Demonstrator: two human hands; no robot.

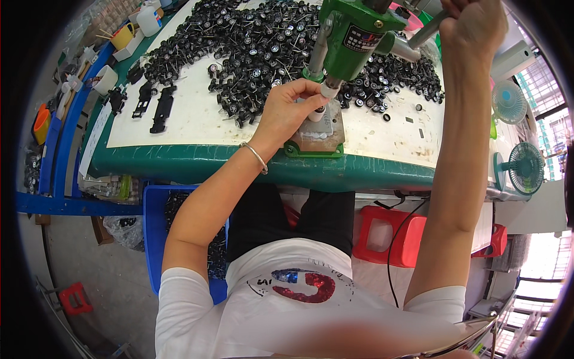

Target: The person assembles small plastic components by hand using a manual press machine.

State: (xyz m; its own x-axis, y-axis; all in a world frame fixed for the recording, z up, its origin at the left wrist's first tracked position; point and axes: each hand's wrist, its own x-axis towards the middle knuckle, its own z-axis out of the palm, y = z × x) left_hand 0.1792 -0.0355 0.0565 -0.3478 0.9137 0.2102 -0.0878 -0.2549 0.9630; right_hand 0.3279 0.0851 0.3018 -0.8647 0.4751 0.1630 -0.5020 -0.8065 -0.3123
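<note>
Here, the grey lever [429, 29] slants rightward into the right hand [476, 29].

Head view, single: wide fisheye, left unit of side-by-side pair worn on person's head. Faces steeply down and forward; upright, unmirrored. Dark round rim at corners; straight edges bowed. Closest to lens: wearer's white cotton short-sleeved T-shirt with printed front [359, 287], filling lower middle. Farther off: white-sheeted tabletop with padded green border [197, 128], seen from above its near edge, which crosses about mid-height. Green metal hand press [344, 54] at near edge, top cropped by frame. Grey floor [125, 269] visible below near left corner.
</note>
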